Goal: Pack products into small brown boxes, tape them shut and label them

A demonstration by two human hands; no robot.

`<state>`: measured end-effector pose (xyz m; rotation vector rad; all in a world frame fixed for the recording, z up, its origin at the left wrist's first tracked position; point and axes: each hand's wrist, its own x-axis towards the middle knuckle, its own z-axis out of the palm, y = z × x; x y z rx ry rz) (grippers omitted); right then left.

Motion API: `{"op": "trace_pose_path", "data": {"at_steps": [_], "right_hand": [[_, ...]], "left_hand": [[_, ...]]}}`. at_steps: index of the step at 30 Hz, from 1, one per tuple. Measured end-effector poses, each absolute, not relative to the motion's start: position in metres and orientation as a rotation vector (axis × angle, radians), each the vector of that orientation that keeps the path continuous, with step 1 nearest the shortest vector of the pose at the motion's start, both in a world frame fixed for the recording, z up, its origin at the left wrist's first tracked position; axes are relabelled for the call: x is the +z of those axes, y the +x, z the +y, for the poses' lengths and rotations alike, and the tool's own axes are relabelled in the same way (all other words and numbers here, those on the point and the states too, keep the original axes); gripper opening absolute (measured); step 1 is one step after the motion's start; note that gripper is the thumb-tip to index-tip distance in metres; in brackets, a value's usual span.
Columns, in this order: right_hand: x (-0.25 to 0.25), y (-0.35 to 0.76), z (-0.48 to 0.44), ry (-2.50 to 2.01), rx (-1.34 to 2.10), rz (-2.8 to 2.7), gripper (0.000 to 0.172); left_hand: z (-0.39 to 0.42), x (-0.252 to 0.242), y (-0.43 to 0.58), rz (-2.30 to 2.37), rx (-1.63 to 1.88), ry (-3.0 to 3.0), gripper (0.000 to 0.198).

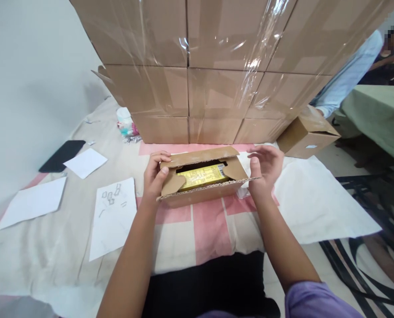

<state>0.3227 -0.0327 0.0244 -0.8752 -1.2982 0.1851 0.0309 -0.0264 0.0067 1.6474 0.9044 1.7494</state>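
Observation:
A small brown cardboard box (201, 194) lies on the cloth in front of me with its flaps partly folded in. Through the gap shows a yellow packet (201, 176) with a barcode. My left hand (154, 176) grips the box's left end, thumb pressing the left side flap inward. My right hand (265, 170) rests against the right end, thumb on the right flap's edge, fingers curved above it.
A tall stack of plastic-wrapped cartons (216, 66) rises just behind the box. A loose carton (307, 134) sits to the right. White paper sheets (112, 216), a black phone-like slab (62, 155) and a small tape roll (125, 123) lie left. Another person's sleeve (349, 75) is far right.

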Motion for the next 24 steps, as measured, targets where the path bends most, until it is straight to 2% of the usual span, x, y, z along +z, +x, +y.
{"op": "trace_pose_path", "data": {"at_steps": [4,8,10,11,14,16,19,24], "right_hand": [[0.021,0.311,-0.035,-0.831,0.554,-1.387,0.059],[0.012,0.303,-0.039,-0.798,0.587,-1.449,0.091],[0.011,0.302,-0.041,-0.821,0.567,-1.466,0.101],[0.012,0.302,-0.041,-0.826,0.565,-1.472,0.099],[0.017,0.304,-0.041,-0.86,0.583,-1.486,0.074],[0.019,0.306,-0.039,-0.882,0.63,-1.483,0.065],[0.02,0.309,-0.034,-0.859,0.717,-1.478,0.066],[0.024,0.315,-0.033,-0.89,0.781,-1.513,0.069]], "left_hand": [[-0.03,0.01,0.032,1.0,1.738,1.596,0.029],[-0.032,0.012,0.033,1.033,1.69,1.518,0.033],[-0.032,0.012,0.034,1.034,1.691,1.476,0.034],[-0.032,0.012,0.035,1.03,1.694,1.455,0.034],[-0.033,0.01,0.039,0.961,1.684,1.35,0.037],[-0.033,0.009,0.04,0.892,1.644,1.31,0.034],[-0.03,0.006,0.037,0.873,1.554,1.411,0.025],[-0.028,0.007,0.023,0.948,1.398,1.61,0.027]]}}
